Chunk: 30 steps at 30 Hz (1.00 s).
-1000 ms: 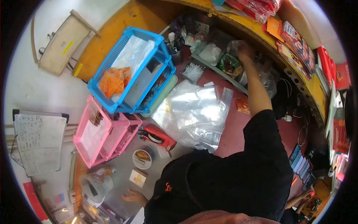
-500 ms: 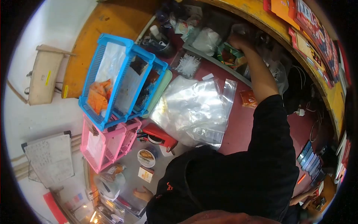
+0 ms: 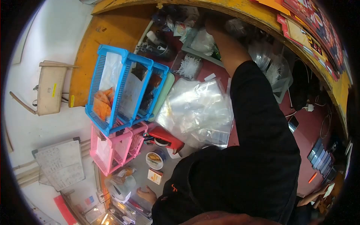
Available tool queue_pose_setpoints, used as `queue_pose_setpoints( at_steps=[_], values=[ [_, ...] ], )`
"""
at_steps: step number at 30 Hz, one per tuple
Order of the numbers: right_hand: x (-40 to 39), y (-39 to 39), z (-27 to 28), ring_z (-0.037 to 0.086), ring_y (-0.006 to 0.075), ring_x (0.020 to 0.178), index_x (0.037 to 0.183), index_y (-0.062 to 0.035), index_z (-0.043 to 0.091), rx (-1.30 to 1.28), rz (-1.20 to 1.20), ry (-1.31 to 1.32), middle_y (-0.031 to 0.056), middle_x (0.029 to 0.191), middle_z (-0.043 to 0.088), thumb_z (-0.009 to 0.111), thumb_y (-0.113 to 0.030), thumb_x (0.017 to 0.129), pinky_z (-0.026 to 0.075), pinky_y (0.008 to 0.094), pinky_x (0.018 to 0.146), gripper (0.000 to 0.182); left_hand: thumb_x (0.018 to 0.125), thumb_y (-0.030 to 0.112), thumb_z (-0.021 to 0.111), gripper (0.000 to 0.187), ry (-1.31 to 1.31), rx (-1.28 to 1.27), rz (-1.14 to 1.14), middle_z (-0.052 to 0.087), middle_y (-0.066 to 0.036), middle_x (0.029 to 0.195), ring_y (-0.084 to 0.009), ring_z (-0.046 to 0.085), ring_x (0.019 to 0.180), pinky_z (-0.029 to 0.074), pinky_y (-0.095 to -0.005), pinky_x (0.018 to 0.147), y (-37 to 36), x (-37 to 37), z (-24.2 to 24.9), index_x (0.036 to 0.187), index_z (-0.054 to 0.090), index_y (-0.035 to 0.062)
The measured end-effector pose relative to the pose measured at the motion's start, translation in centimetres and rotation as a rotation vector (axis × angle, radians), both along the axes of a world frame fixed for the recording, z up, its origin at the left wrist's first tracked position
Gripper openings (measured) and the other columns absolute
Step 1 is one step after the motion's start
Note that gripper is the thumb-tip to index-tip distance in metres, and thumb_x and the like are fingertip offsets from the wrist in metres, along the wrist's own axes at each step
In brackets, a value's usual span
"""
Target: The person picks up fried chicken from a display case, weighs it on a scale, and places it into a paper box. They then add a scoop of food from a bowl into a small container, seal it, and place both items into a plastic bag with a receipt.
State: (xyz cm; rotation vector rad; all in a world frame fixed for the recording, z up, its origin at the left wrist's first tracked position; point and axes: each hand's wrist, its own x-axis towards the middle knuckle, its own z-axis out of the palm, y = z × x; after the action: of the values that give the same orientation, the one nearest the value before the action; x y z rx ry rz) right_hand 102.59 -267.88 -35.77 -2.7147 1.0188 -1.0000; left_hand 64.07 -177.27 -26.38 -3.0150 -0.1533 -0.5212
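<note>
My right hand reaches deep under the wooden shelf, over the grey tray at the back. It is in shadow beside a white plastic bundle, its fingers hidden. Under that forearm a bit of a green packet shows. Below the arm lies a stack of clear plastic bags. My left hand hangs over the grey surface at lower left, fingers apart and holding nothing. Near it are a small white-and-orange box and a round tub.
Blue basket racks stand above pink ones on the left. A red tape dispenser sits beside them. The wooden shelf edge curves overhead. At lower right, another person's hands hold a pale card.
My right hand has moved left along the tray, away from the green packets toward the white bundle. The whole view has shifted slightly. My left hand stays open.
</note>
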Motion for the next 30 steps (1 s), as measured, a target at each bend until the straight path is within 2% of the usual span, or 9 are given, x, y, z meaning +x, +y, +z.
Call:
queue_pose_setpoints(
  at_steps=[2,6,8,12,20,22,25,28,30],
  values=[
    [-3.7,3.4,6.1,0.060,0.0371,0.114,0.118,-0.0052,0.065,0.225,0.066,0.064,0.0214,0.119,0.064,0.054,-0.015,0.092,0.046,0.0468,0.098,0.031,0.089,0.050,0.059,0.057,0.013,0.011,0.002,0.049,-0.023,0.107,-0.0435,0.047,0.104,0.038,-0.0535,0.090,-0.9,-1.1,0.4,0.112,0.049,-0.0014],
    [-2.5,1.7,3.4,0.061,0.0350,0.113,0.121,-0.0099,0.064,0.203,0.125,0.232,0.0196,0.120,0.064,0.050,-0.018,0.092,0.045,0.0469,0.099,0.033,0.086,0.046,0.065,0.053,0.109,0.009,0.048,0.050,-0.022,0.103,-0.0433,0.048,0.101,0.038,-0.0543,0.089,0.1,-4.4,-0.2,0.107,0.050,0.0000],
    [-6.2,3.1,9.2,0.061,0.0335,0.113,0.121,-0.0119,0.065,0.266,0.144,0.248,0.0173,0.121,0.064,0.050,-0.021,0.091,0.046,0.0466,0.098,0.034,0.084,0.042,0.067,0.049,0.144,0.050,0.150,0.050,-0.022,0.102,-0.0432,0.049,0.101,0.039,-0.0540,0.088,3.2,-7.1,-2.2,0.106,0.051,0.0009],
    [-18.8,5.0,15.9,0.061,0.0320,0.114,0.119,-0.0153,0.065,0.251,-0.102,0.234,0.0124,0.123,0.064,0.052,-0.027,0.089,0.047,0.0448,0.098,0.035,0.083,0.037,0.068,0.046,0.211,0.111,0.362,0.050,-0.022,0.101,-0.0432,0.049,0.101,0.040,-0.0535,0.087,5.2,-10.0,-3.7,0.105,0.051,0.0014],
    [-32.0,2.3,12.1,0.067,0.0345,0.090,0.104,-0.0107,0.071,-0.021,-0.166,0.253,0.0153,0.096,0.070,0.058,-0.028,0.090,0.052,0.0452,0.081,0.026,0.082,0.031,0.069,0.042,0.182,0.054,0.314,0.051,-0.022,0.103,-0.0434,0.050,0.101,0.040,-0.0526,0.087,3.2,-7.1,-2.0,0.106,0.051,0.0017],
    [-33.1,1.6,8.9,0.069,0.0319,0.083,0.099,-0.0109,0.073,0.133,-0.099,0.140,0.0140,0.089,0.071,0.062,-0.028,0.088,0.052,0.0418,0.076,0.023,0.082,0.028,0.069,0.040,0.168,0.005,0.212,0.051,-0.023,0.103,-0.0435,0.050,0.102,0.040,-0.0523,0.087,2.0,-4.5,-1.5,0.107,0.051,0.0014],
    [-33.5,0.8,8.1,0.069,0.0280,0.075,0.095,-0.0083,0.074,0.857,-0.138,-0.085,0.0127,0.083,0.071,0.066,-0.025,0.084,0.052,0.0367,0.071,0.021,0.083,0.023,0.067,0.038,0.147,-0.051,0.059,0.050,-0.023,0.105,-0.0437,0.049,0.102,0.040,-0.0518,0.089,-1.2,-0.2,0.3,0.108,0.050,0.0001],
    [-34.0,1.1,7.3,0.059,0.0079,0.067,0.096,-0.0020,0.071,1.061,-0.029,-0.367,0.0020,0.077,0.064,0.066,-0.018,0.086,0.047,0.0234,0.060,0.019,0.085,0.024,0.065,0.038,0.100,-0.065,-0.090,0.050,-0.024,0.107,-0.0437,0.049,0.104,0.040,-0.0516,0.091,-2.9,2.7,1.2,0.108,0.050,-0.0020],
    [-34.3,1.4,6.9,0.063,0.0147,0.067,0.096,-0.0021,0.071,0.849,-0.047,-0.312,0.0062,0.078,0.066,0.067,-0.018,0.084,0.049,0.0287,0.061,0.021,0.087,0.026,0.065,0.040,0.064,-0.066,-0.171,0.049,-0.024,0.108,-0.0438,0.049,0.105,0.039,-0.0518,0.093,-3.7,4.0,1.4,0.108,0.049,-0.0036]
  ],
)
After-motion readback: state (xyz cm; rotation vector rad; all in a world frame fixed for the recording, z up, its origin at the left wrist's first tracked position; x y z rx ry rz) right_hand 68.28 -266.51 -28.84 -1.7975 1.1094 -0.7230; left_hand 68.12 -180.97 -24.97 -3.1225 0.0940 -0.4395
